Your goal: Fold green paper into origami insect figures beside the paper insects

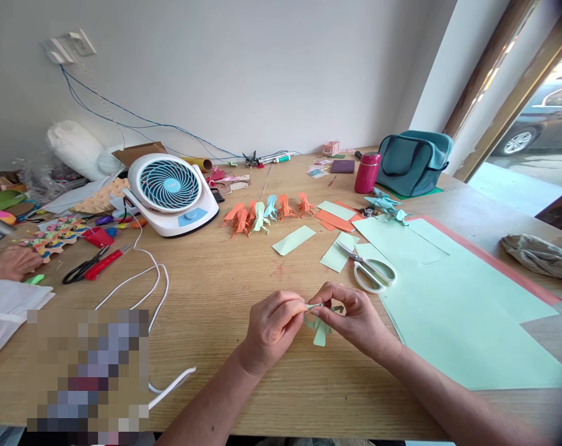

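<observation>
A pale green cut-paper figure (pixel 321 332) is pinched between my two hands above the table's near middle. My left hand (pixel 277 323) is closed on one end of it, fingertips pressed together. With thumb and forefinger, my right hand (pixel 348 314) grips the other side, hiding part of the paper. White-handled scissors (pixel 374 272) lie just beyond my right hand, tips over a small green paper piece (pixel 339 253). Another green strip (pixel 294 240) rests further left. Several orange, green and blue paper figures (pixel 261 215) stand in a row behind.
Large green paper sheets (pixel 476 322) cover the right side. A white fan (pixel 171 192) stands at back left, its white cable (pixel 164 291) looping forward. Pink bottle (pixel 368 173) and teal bag (pixel 415 162) are at back right. Another person's hand (pixel 15 262) is at far left, near red-handled cutters (pixel 105 263).
</observation>
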`<state>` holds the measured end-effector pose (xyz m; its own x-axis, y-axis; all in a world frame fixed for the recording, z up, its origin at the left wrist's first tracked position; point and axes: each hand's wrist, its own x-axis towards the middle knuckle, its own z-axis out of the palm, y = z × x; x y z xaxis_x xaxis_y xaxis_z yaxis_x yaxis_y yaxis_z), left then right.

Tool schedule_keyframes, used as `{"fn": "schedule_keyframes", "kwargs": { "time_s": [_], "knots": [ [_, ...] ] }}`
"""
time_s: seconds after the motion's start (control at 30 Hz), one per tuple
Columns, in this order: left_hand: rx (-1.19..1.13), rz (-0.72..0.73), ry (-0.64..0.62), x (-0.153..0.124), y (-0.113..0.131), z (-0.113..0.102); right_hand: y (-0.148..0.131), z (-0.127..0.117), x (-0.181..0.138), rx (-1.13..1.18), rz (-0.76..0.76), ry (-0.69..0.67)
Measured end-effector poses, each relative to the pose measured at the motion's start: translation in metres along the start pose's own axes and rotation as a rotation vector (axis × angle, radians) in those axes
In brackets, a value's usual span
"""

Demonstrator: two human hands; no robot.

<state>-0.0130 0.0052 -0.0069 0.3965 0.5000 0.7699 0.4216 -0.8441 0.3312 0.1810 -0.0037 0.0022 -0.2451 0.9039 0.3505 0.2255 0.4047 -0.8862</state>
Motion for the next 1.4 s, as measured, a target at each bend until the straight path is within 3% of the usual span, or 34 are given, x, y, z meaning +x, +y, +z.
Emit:
{"fn": "schedule_keyframes", "kwargs": {
  "time_s": [0.33,0.67,1.03,1.4],
  "knots": [
    [0.152,0.029,0.012,0.001,0.003,-0.002,0.001,0.006,-0.002,-0.106,-0.094,0.071],
    [-0.152,-0.114,0.01,-0.002,0.003,0.006,0.001,0.006,-0.003,-0.117,-0.122,0.098],
    [-0.212,-0.199,0.042,0.003,0.008,0.01,0.0,0.006,-0.003,-0.159,-0.184,0.132],
    [-0.308,-0.371,-0.02,0.004,0.012,0.007,0.001,0.005,-0.004,-0.259,-0.298,0.175]
  ]
}}
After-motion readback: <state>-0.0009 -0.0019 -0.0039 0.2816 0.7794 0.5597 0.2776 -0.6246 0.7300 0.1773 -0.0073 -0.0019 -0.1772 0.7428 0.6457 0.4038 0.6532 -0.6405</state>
